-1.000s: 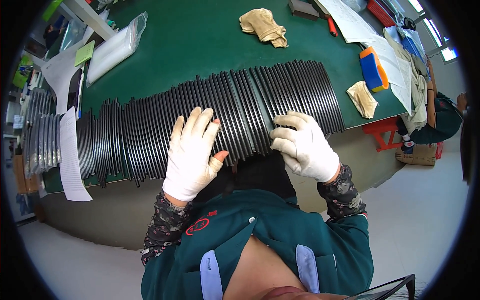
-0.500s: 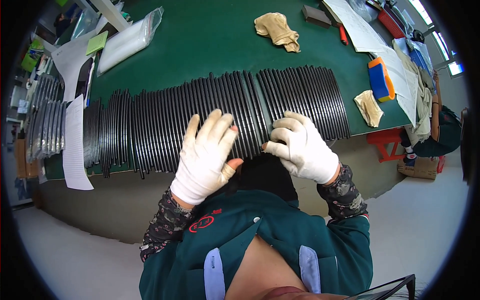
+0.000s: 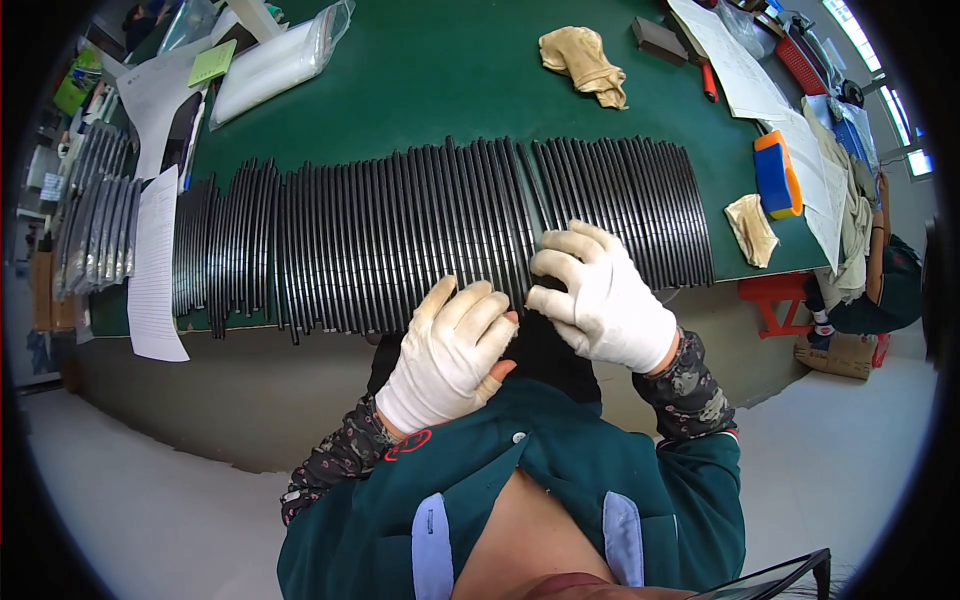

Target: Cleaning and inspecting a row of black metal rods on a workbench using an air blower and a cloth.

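Note:
A long row of thin black rods [image 3: 400,230] lies side by side along the near edge of the green table. A narrow gap splits the row right of the middle, and a single tilted rod [image 3: 531,180] shows in it. My left hand [image 3: 445,355], in a white glove with bare thumb tip, is at the near ends of the rods, its fingers outstretched. My right hand [image 3: 605,300], gloved too, rests over the rods beside the gap. Its fingers are bent and somewhat apart, pointing left. What lies beneath its fingertips is partly hidden.
A crumpled beige glove [image 3: 585,65], a dark block [image 3: 659,41] and a red-handled tool [image 3: 709,83] lie farther back. At right are a blue-and-orange holder [image 3: 777,175] and a beige cloth [image 3: 751,231]. Paper [image 3: 158,270] and plastic-wrapped stock [image 3: 280,65] sit left. Another person [image 3: 885,280] sits far right.
My left hand has drawn back from the rods' middle toward their near ends and shifted right. A rod left of the gap now lies against the left group. My right hand has barely moved.

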Motion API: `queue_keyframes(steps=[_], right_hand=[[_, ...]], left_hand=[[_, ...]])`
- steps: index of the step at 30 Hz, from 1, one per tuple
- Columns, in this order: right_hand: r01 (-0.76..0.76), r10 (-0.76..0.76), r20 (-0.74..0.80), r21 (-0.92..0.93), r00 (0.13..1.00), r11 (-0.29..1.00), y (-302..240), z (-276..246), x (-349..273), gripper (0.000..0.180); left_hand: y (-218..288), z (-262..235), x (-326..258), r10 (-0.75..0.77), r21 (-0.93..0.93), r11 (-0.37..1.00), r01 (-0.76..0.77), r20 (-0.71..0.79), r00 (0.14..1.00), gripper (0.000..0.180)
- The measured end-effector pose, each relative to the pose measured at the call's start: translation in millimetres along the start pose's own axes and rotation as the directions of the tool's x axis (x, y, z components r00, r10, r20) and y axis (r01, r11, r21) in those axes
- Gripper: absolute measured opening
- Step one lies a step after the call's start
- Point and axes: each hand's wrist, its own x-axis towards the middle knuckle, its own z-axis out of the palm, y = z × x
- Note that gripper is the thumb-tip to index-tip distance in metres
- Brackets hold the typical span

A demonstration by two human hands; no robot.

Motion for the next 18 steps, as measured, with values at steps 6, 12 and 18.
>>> queue_keyframes(steps=[6, 12, 18], right_hand=[[-0.01, 0.009, -0.006, -0.022, 1.0, 1.0, -4, 3, 2, 0.026], [0.039, -0.038, 0.053, -0.019, 0.998, 0.999, -7, 3, 12, 0.025], [0.041, -0.041, 0.016, -0.03, 0.999, 0.999, -9, 5, 13, 0.03]], left_hand=[[-2, 4, -9, -0.052, 0.048, 0.997, 0.055, -0.069, 0.996, 0.04], [-4, 4, -15, -0.076, 0.049, 0.995, 0.082, -0.11, 0.991, 0.038], [-6, 10, -25, -0.112, 0.068, 0.99, 0.127, -0.184, 0.976, 0.037]])
